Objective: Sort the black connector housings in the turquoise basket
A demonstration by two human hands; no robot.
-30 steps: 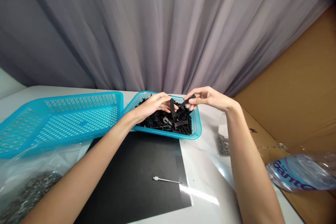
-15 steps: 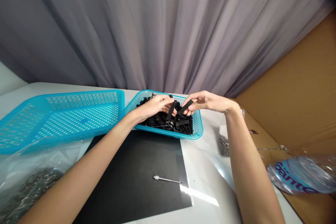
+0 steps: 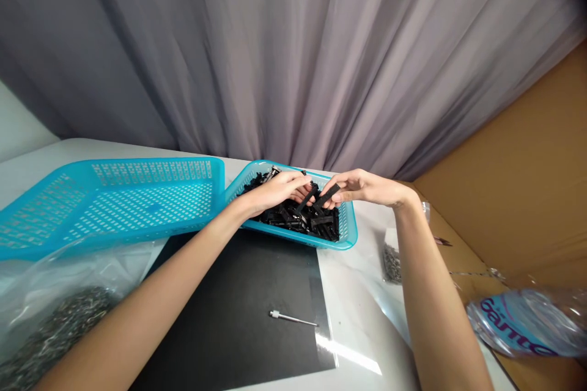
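Both hands are over a blue plastic basket (image 3: 293,233) filled with black strip-like parts (image 3: 284,215). My left hand (image 3: 288,187) is closed on a short black strip (image 3: 306,198), which slants down toward the pile. Facing it, my right hand (image 3: 351,186) pinches another black strip (image 3: 329,196) between thumb and fingers, near the basket's right side. The lower ends of the two strips lie close together; whether they touch I cannot tell.
To the left stands a larger blue basket (image 3: 151,229). A clear bag of small metal pieces (image 3: 64,324) lies in front of it. A black mat (image 3: 238,299) bears a thin metal tool (image 3: 293,319). On the right are a small bag (image 3: 392,263) and a plastic bottle (image 3: 527,321).
The view has shifted slightly. The strip in my left hand has tilted further over to the right. Both hands keep their hold over the basket.
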